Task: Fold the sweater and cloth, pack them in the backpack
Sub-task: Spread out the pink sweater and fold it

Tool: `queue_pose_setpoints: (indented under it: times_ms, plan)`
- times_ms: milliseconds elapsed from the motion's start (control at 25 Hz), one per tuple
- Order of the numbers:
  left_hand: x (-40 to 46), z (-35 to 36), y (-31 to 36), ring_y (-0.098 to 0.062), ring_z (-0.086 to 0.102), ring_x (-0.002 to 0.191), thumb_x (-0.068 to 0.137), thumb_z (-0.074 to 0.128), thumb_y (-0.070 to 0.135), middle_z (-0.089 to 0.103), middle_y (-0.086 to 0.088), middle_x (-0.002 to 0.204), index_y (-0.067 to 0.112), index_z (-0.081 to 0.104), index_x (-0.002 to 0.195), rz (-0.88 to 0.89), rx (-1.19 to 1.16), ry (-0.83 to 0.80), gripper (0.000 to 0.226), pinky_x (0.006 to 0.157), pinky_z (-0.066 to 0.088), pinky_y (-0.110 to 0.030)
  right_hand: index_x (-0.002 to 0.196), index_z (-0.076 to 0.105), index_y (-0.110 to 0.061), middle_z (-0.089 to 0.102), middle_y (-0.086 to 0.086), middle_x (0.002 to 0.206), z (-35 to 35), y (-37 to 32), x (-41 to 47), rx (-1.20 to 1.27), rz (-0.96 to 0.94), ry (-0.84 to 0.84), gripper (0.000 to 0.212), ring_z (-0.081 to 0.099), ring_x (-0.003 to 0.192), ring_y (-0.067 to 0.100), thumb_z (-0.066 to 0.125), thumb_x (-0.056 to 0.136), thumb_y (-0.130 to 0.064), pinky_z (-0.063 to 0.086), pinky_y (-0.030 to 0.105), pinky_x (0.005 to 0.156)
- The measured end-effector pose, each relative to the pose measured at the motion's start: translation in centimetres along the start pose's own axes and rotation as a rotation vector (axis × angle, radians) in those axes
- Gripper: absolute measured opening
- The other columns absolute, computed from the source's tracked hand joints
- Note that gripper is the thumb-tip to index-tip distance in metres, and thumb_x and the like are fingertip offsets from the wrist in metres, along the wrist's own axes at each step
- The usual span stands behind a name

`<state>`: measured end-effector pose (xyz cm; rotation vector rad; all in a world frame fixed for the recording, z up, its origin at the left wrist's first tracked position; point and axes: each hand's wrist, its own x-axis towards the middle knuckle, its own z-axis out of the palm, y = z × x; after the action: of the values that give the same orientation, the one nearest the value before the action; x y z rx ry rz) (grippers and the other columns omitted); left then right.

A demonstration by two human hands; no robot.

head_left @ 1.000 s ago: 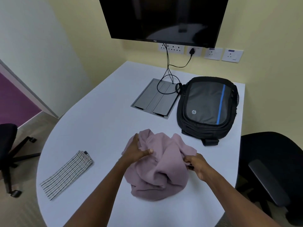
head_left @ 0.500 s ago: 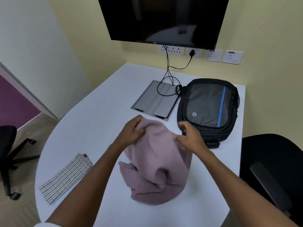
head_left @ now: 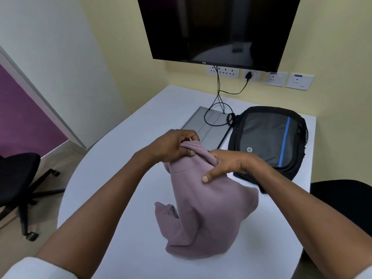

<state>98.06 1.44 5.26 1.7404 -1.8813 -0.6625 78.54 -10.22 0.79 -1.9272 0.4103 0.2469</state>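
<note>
From the head view, the mauve sweater lay bunched mid-worktop, its long axis running from the near edge up toward the far edge, top end lifted. The left hand pinched that raised end; the right hand gripped it just beside, fingers curled round the cloth. The backpack lay flat near the far right corner, zipped, contents hidden.
</note>
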Motion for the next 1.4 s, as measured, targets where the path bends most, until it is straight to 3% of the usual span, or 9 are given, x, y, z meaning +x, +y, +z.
queue_pose_setpoints:
  times_ms: [120,280,440,560,720,920,1120,1280,1400]
  plan:
    - [-0.1,-2.0,-0.2,-0.007,0.065,0.092,0.081,0.073,0.014,0.072,0.013,0.096,0.026,0.070,0.098,-0.039,0.095,0.026,0.021,0.083,0.052,-0.031,0.126,0.061,-0.013,0.068,0.013,0.124,-0.2,1.6,-0.7,0.234,0.150,-0.113,0.061,0.065,0.114,0.032,0.086,0.072,-0.028,0.049,0.058,0.099]
    - [-0.1,-4.8,0.9,0.001,0.064,0.092,0.085,0.066,0.005,0.072,0.016,0.097,0.026,0.072,0.099,0.009,0.126,0.056,0.026,0.080,0.046,-0.017,0.126,0.060,-0.008,0.067,0.013,0.125,-1.4,-0.3,-3.0,0.373,0.091,-0.158,0.046,0.064,0.116,0.030,0.072,0.084,-0.019,0.051,0.045,0.100]
    - [0.6,-8.1,2.6,0.001,0.060,0.112,0.089,0.051,-0.003,0.068,0.011,0.122,0.021,0.068,0.121,0.083,0.154,0.110,0.044,0.099,0.042,-0.013,0.089,0.065,-0.019,0.069,-0.009,0.084,-4.7,-4.6,-4.0,-0.021,-0.060,0.484,0.047,0.065,0.081,0.014,0.084,0.061,-0.052,0.052,0.029,0.072]
    - [1.4,-11.4,5.0,0.012,0.052,0.119,0.087,0.045,-0.012,0.062,0.009,0.131,0.016,0.062,0.132,0.172,0.215,0.249,0.056,0.105,0.034,-0.008,0.086,0.061,-0.012,0.058,-0.006,0.074,-7.9,-8.6,-5.2,-0.044,-0.242,0.760,0.042,0.052,0.065,0.009,0.088,0.069,-0.040,0.040,0.025,0.055]
    - [2.2,-14.6,7.9,0.002,0.057,0.118,0.085,0.045,-0.001,0.065,0.009,0.125,0.017,0.066,0.127,0.301,0.316,0.435,0.051,0.105,0.038,-0.014,0.093,0.072,-0.015,0.075,0.007,0.092,-9.7,-12.3,-6.4,-0.259,-0.202,0.545,0.040,0.070,0.080,0.018,0.089,0.066,-0.039,0.055,0.035,0.072]
    - [2.0,-12.9,6.4,-0.008,0.066,0.098,0.084,0.052,0.010,0.073,0.009,0.104,0.021,0.072,0.107,0.228,0.358,0.517,0.033,0.090,0.052,-0.033,0.095,0.067,-0.023,0.073,-0.004,0.087,-6.2,-9.9,-4.1,-0.270,-0.136,0.482,0.028,0.072,0.075,0.014,0.083,0.073,-0.024,0.059,0.031,0.066]
    - [0.7,-12.0,3.6,-0.019,0.066,0.080,0.084,0.047,0.039,0.072,0.007,0.085,0.027,0.069,0.092,-0.033,0.491,0.511,0.026,0.070,0.054,-0.040,0.078,0.055,-0.031,0.064,-0.009,0.078,-5.2,-7.0,-1.5,-0.513,-0.063,0.785,0.008,0.061,0.073,0.019,0.061,0.072,-0.030,0.046,0.031,0.058]
    - [-0.4,-13.0,3.3,-0.011,0.058,0.061,0.073,0.055,0.075,0.060,0.009,0.060,0.024,0.059,0.071,-0.106,0.579,0.395,0.051,0.055,0.049,-0.035,0.069,0.054,-0.020,0.061,-0.004,0.067,-6.6,-8.3,-0.9,-0.580,-0.022,1.016,0.008,0.056,0.068,0.026,0.054,0.077,-0.022,0.039,0.031,0.052]
    - [-0.9,-14.6,3.4,-0.012,0.059,0.069,0.062,0.072,0.066,0.063,0.012,0.067,0.032,0.057,0.078,-0.184,0.653,0.256,0.040,0.059,0.047,-0.031,0.078,0.057,-0.018,0.062,0.003,0.073,-7.6,-10.7,-1.0,-0.647,-0.026,1.108,0.006,0.054,0.072,0.034,0.052,0.074,-0.016,0.037,0.033,0.057]
